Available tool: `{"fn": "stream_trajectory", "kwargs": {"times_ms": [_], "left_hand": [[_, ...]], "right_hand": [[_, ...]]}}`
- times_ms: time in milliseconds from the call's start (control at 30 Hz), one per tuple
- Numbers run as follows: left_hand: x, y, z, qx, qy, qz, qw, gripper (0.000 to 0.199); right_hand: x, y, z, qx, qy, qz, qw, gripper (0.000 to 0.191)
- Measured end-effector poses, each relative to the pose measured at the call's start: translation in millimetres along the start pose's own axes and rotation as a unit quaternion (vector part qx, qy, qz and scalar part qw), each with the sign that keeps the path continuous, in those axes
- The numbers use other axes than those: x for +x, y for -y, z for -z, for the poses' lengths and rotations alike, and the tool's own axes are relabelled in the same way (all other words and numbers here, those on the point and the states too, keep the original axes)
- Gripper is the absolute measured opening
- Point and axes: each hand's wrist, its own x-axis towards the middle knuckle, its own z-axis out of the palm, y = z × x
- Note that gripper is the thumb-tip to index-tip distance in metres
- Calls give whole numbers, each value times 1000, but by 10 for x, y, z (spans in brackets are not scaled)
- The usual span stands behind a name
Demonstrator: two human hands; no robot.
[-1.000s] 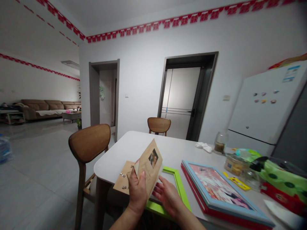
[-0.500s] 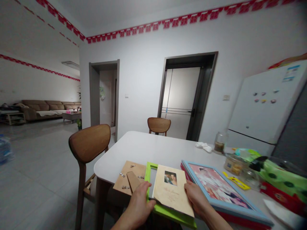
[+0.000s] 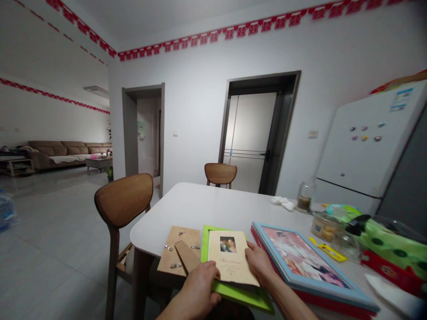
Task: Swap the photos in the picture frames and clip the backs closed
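A cream card point(image 3: 230, 262) with a small photo of two people lies over a lime-green frame point(image 3: 233, 294) at the near table edge. My left hand point(image 3: 203, 284) grips the lower left of the card and frame, fingers curled. At the card's right edge, my right hand point(image 3: 260, 263) pinches it, thumb on top. To the left rests a wooden backing board point(image 3: 171, 251) with metal clips and a brown stand leg point(image 3: 187, 257). A light-blue framed picture point(image 3: 307, 258) lies on something red, right of my right hand.
The white table point(image 3: 213, 204) bears a glass jar point(image 3: 305, 198), white tissue point(image 3: 282, 203), a food container point(image 3: 325, 226), a yellow item point(image 3: 328, 251) and a green bag point(image 3: 390, 242) at the right. Wooden chairs stand left point(image 3: 125, 198) and behind point(image 3: 220, 173).
The card has shifted left and now covers more of the green frame's opening. My right hand has moved left with it, and my left hand has moved slightly right onto the card's lower corner.
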Motion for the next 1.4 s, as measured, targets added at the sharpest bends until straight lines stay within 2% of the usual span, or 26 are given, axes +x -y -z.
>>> {"fn": "stream_trajectory", "kwargs": {"times_ms": [133,267,400,633,767,900,1133,1200,1267,1333,1400], "left_hand": [[22,34,-16,17,0,6,1000,37],[41,56,-12,47,-2,-8,999,29],[37,46,11,77,-3,-28,997,23],[26,29,-62,95,-3,-62,994,25],[28,18,-93,104,4,-67,992,22],[31,3,-82,110,4,-63,992,26],[52,-68,-60,119,47,-51,990,18],[38,-63,-33,109,34,-47,992,23],[-1,4,31,86,-11,-45,995,35],[-65,158,131,69,-70,-30,995,45],[-146,385,240,85,-106,13,991,50]], "right_hand": [[11,-1,-10,-81,-21,25,996,47],[20,-7,-16,-180,-54,56,981,43],[0,9,-23,-270,-76,91,956,39],[-49,-2,74,-394,-91,140,904,40],[-63,-50,118,-434,-82,156,883,36],[-86,-99,98,-451,-88,166,873,38],[-163,-106,94,-467,-94,182,860,35],[-208,-61,51,-472,-93,187,857,33],[-276,10,-42,-470,-87,198,855,31],[-371,99,-192,-458,-56,228,857,30],[-482,190,-389,-438,-8,270,857,27]]}}
